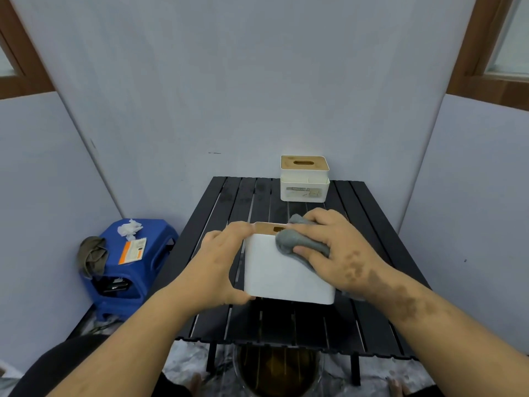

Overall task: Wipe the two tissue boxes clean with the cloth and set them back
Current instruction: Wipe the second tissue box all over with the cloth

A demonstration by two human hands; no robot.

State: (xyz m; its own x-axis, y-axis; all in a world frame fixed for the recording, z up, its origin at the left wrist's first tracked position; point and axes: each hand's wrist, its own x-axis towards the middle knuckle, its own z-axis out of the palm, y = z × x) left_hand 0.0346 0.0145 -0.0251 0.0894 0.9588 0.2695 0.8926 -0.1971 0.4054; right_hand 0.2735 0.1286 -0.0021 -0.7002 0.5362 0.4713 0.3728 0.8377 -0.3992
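Your left hand (220, 262) grips tilted white plastic tissue box (283, 270); right hand (335, 247) fingers clench grey cloth (297, 242) against its face. Wiping step; next, turn box under fingers.

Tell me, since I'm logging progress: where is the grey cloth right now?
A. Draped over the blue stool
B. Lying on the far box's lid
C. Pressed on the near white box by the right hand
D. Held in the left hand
C: the right hand grips the cloth against the near box, which the left hand steadies.
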